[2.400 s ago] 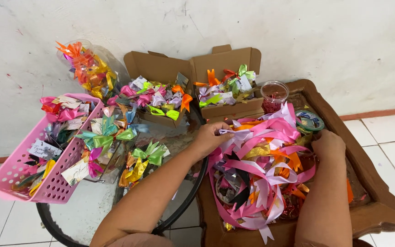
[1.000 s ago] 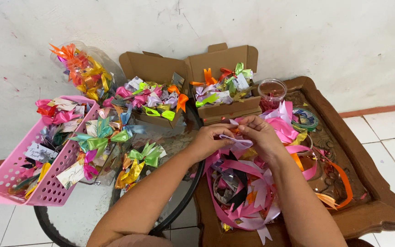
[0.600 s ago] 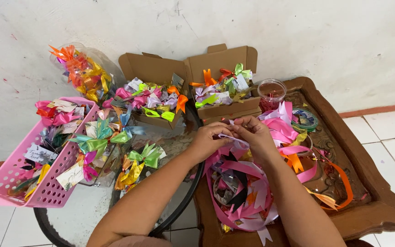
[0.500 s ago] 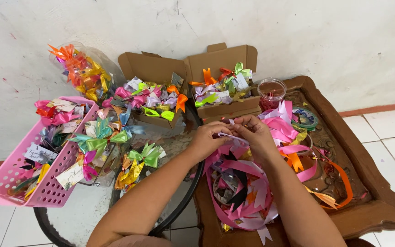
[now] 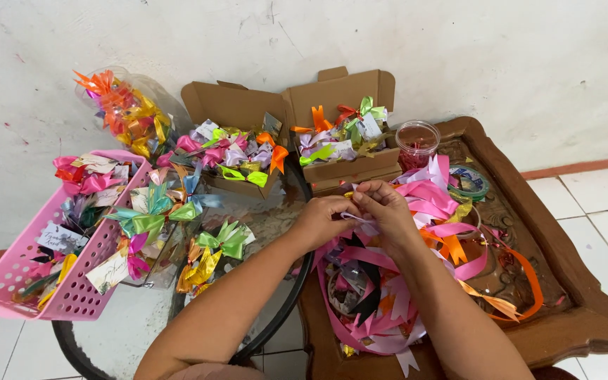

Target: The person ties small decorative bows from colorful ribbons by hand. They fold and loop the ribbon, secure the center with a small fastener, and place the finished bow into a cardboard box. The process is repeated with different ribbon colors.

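A: Where's the ribbon (image 5: 357, 219) from your grip?

B: Right between your hands. Your left hand (image 5: 324, 219) and right hand (image 5: 388, 210) meet fingertip to fingertip just in front of the right box (image 5: 346, 130), and both pinch the same pale lilac strip. Its short run lies across you, left to right, from one pinch to the other. Neither hand is nearer, both are on it

A: And what lies below?

B: The ribbon pile (image 5: 395, 281), mostly pink with orange and black strands, fills the wooden tray (image 5: 585, 309) in front of that box and under your wrists. A small clear cup (image 5: 417, 143) with red bits stands just right of the box

A: The containers?

B: The right box holds finished bows, green, orange and lilac. The left box (image 5: 237, 151) touching it holds more, pink and green. Further left from the right box, a clear jar (image 5: 124, 105) on its side is packed with orange and yellow bows, and the pink basket (image 5: 58, 274) holds bows with tags. Loose bows lie on the round glass worktop (image 5: 142, 331) between basket and tray
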